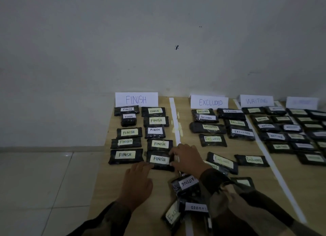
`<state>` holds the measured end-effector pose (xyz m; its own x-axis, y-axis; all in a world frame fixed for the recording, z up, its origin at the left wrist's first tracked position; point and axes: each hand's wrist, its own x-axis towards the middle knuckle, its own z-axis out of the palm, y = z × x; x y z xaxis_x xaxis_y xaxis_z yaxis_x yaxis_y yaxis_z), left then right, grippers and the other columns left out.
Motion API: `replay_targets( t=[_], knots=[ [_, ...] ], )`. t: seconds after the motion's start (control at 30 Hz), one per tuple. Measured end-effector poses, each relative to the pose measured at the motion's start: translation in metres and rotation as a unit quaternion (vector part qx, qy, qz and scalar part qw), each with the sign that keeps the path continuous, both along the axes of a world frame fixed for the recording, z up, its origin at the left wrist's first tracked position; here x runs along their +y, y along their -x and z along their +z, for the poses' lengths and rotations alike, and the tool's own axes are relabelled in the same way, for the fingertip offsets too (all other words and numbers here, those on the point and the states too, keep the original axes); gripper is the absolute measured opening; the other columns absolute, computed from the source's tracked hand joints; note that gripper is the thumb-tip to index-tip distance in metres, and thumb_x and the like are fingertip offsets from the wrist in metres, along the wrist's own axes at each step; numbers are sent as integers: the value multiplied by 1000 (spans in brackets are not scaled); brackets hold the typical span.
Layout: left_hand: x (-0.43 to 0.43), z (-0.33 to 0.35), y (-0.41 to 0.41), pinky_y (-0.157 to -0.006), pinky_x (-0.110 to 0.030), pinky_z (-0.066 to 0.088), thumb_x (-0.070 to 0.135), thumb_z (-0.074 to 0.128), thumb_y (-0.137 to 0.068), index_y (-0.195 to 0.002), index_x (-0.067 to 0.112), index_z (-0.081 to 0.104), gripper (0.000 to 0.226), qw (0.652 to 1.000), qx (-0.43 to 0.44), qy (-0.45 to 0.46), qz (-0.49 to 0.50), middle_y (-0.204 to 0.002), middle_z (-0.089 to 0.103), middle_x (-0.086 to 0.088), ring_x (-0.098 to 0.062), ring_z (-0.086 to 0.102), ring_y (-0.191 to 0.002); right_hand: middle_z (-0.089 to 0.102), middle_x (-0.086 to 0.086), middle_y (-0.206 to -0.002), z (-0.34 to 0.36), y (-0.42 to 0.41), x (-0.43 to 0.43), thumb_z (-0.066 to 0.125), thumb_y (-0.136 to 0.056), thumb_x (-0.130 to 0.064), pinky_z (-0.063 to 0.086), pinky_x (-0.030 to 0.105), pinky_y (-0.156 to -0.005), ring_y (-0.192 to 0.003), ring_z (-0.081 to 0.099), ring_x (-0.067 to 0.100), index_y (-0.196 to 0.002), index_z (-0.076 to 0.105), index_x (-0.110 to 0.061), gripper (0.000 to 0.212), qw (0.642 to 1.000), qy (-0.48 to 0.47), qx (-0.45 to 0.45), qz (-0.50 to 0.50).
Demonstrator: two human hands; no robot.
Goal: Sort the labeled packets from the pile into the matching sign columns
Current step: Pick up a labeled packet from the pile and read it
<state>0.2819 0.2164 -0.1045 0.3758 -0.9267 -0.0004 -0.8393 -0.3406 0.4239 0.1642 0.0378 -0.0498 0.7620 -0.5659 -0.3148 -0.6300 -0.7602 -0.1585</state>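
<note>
Seating black plastic FINISH-labelled packet (159, 159): pinching with right hand (187, 158), nudging with flat left hand (138, 182). Next: release, reach into dark packet pile (186, 185).

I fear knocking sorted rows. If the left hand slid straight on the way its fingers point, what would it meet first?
The nearest FINISH packet: the fingertips of the left hand seem to touch its near edge, while the right hand pinches its right end.

Four paper signs (136, 99) stand in a row. Ten FINISH packets (124, 154) lie in two columns of five. Two hands show: left hand (136, 181), right hand (187, 158).
</note>
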Motion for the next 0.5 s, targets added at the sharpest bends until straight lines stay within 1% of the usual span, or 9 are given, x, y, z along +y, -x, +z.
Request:
replay_targets(
  t=[0.07,0.13,0.17,0.23,0.3,0.37,0.4,0.43,0.5],
  knots=[
    [-5,1,4,-69,-31,48,36,46,-72,-113,26,54,42,1000,22,14,-14,-107,60,3,-18,59,-94,54,1,-116,14,13,-7,60,-86,-38,27,39,-98,-113,46,23,-112,59,-32,26,1000,-23,18,-3],
    [-11,0,12,-70,-33,49,38,45,-73,-112,26,55,42,997,53,36,-32,-106,61,2,-20,59,-93,55,0,-111,25,29,-12,62,-84,-39,26,39,-97,-110,48,22,-108,64,-34,24,998,-47,37,-4],
    [-14,2,17,-74,-32,48,40,45,-74,-113,24,56,44,995,86,33,-36,-106,62,2,-20,59,-95,55,-1,-110,28,35,-14,64,-82,-43,26,39,-96,-110,49,21,-106,65,-34,26,997,-64,43,-2],
    [-23,10,30,-83,-22,41,48,45,-76,-120,22,55,52,984,179,-2,-18,-112,58,3,-16,55,-106,55,-4,-112,32,50,-16,71,-75,-51,26,41,-97,-110,51,20,-106,66,-35,36,994,-99,47,-2],
    [-31,19,40,-87,-20,38,51,53,-81,-125,22,51,53,963,261,-60,7,-118,52,5,-11,50,-112,51,-5,-117,32,64,-15,74,-68,-57,23,43,-104,-113,48,19,-111,64,-36,49,992,-116,46,4],
    [-37,21,49,-90,-25,40,48,59,-82,-124,19,54,50,961,258,-97,-11,-118,54,3,-13,50,-112,46,-3,-123,29,77,-13,75,-66,-58,21,42,-105,-117,43,19,-119,58,-39,58,994,-94,48,11],
    [-39,20,52,-87,-24,40,45,59,-83,-119,17,58,45,965,242,-98,-19,-115,57,2,-14,52,-110,45,-2,-124,27,82,-11,74,-67,-57,21,41,-104,-118,42,20,-121,56,-40,59,996,-79,43,3],
    [-41,20,55,-81,-21,40,40,60,-84,-113,16,62,37,967,238,-92,-14,-108,60,2,-14,54,-106,45,-1,-124,25,87,-10,73,-69,-57,22,41,-103,-119,41,22,-122,54,-40,59,997,-67,36,-14],
    [-45,20,58,-63,-11,35,28,65,-85,-97,17,61,17,962,261,-81,26,-89,60,6,-12,57,-91,46,1,-125,22,94,-6,69,-73,-58,23,43,-105,-120,43,24,-126,50,-37,60,997,-49,25,-60]
  ],
)
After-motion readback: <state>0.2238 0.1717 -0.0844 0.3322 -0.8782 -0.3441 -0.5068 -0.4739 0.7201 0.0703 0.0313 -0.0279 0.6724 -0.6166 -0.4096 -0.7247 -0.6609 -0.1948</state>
